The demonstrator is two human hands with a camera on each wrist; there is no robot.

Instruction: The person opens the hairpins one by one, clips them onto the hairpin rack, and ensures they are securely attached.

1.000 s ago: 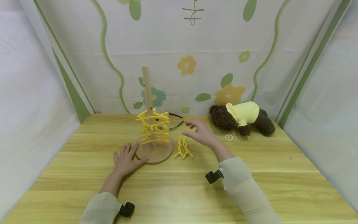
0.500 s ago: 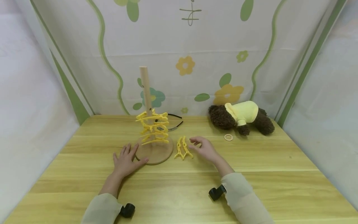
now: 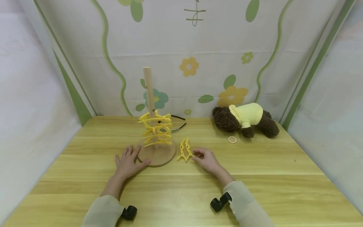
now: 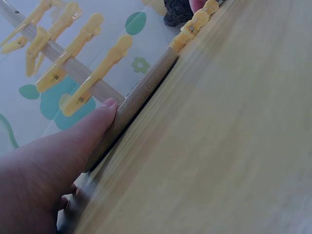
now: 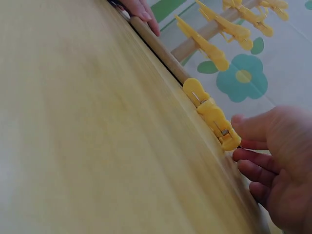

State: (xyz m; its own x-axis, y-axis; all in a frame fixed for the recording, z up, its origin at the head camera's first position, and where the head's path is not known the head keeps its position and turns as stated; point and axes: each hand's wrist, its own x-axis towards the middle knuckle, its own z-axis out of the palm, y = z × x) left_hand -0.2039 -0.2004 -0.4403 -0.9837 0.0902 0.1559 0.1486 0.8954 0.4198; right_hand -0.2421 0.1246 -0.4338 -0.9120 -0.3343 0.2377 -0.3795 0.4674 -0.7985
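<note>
Across the pale wood-grain table (image 3: 175,198), we're holding our right grip (image 3: 207,160) parted, just right of two yellow plastic clips (image 5: 215,118).

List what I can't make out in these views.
Black band: head view; yellow clips on the post hide part.
Right hand: right wrist view; the nearer loose clip hides its index fingertip, so touch is unclear.
Green writing: head view; the top edge cuts it off.

two tabletop clips (image 3: 188,148), one stand (image 3: 149,91)
</note>
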